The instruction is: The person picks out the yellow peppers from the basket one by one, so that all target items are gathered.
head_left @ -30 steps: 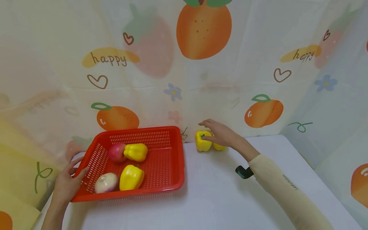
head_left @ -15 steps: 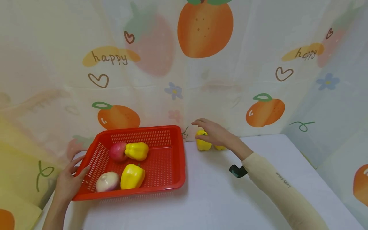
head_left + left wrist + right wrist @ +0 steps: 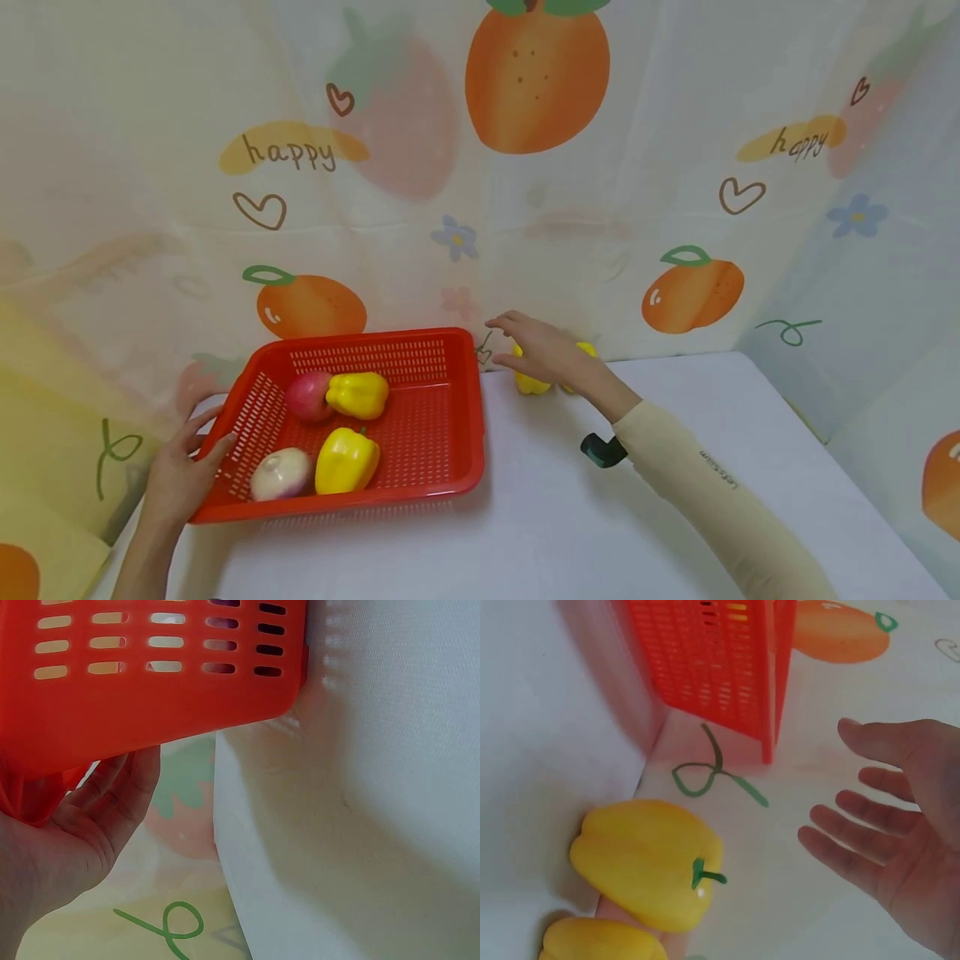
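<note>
L hand (image 3: 176,475) is nearest — thumb over L rim of red basket (image 3: 472,408), fingers round the outside, so it has hold of that end. Best kept firm but gentle, so the load doesn't roll. Just inside its thumb: whitish-purple veg (image 3: 281,475), then near pepper (image 3: 347,462); farther from it, pinkish-red veg (image 3: 307,397) by far pepper (image 3: 358,395).

R hand (image 3: 538,346), farther out: fingers loosely extended, thumb apart, nothing held. Beyond it, partly hidden in head view, 2 loose yellow ones — stemmed pepper (image 3: 646,862) & other pepper (image 3: 604,943) — neither touched. Looks like a reach, target unclear. For a pepper: thumb 1 side, fingers opposite, w/o nudging its neighbour or backdrop (image 3: 525,275) behind. For R rim: match L hand's height.
</note>
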{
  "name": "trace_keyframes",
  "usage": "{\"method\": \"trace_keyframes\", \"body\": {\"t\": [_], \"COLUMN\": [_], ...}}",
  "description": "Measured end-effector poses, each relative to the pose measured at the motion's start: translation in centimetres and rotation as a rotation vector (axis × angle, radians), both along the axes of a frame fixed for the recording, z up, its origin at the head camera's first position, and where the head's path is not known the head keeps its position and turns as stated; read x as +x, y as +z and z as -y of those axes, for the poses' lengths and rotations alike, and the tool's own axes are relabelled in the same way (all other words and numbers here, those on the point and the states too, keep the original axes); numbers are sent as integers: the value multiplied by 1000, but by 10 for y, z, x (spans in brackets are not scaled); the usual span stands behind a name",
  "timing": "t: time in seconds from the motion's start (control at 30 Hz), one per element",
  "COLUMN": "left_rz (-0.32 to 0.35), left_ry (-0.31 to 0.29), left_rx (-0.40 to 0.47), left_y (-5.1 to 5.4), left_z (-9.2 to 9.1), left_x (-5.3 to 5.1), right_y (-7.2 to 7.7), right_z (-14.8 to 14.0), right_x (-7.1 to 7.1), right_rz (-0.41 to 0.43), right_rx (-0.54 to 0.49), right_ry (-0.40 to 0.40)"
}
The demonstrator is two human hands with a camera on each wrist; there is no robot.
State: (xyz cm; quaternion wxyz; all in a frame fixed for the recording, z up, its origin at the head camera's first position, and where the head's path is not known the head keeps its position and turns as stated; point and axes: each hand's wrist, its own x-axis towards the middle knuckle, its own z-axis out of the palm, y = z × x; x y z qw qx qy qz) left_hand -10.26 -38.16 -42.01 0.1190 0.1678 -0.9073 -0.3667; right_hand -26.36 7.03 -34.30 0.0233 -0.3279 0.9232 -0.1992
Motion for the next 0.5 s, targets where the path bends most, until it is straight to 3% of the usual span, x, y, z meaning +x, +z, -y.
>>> {"method": "trace_keyframes", "body": {"t": [0.2, 0.5], "left_rz": [-4, -11], "left_ry": [0, -3], "left_rx": [-10, -9], "left_y": [0, -1], "left_z": [0, 1], "left_x": [0, -1], "right_y": [0, 1], "right_z": [9, 20], "right_x": [0, 4], "right_rz": [-16, 34], "right_rx": [-25, -40], "right_ry": [10, -8]}}
